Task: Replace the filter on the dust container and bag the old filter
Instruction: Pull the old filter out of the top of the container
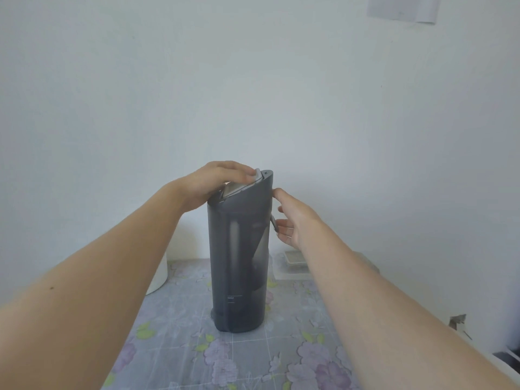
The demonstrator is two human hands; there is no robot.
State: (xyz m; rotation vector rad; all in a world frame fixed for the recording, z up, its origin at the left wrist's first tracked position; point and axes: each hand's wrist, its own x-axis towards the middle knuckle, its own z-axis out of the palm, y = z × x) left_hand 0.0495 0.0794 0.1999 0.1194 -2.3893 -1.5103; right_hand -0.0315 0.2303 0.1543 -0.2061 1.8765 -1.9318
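A tall dark grey dust container (239, 263) stands upright on the flowered tablecloth. A light grey filter (239, 189) lies in its slanted top. My left hand (215, 182) rests on top of that filter, fingers pressed on its white upper tab. My right hand (295, 219) is at the container's right side, fingers spread and touching the wall and a small side latch. A second filter (295, 258) lies inside a clear plastic bag (281, 270) on the table behind my right forearm, partly hidden.
The table (174, 347) has a lilac flowered cloth and stands against a plain pale wall. A white rounded object (159, 277) sits at the table's left edge. Dark clutter (458, 322) shows beyond the right edge.
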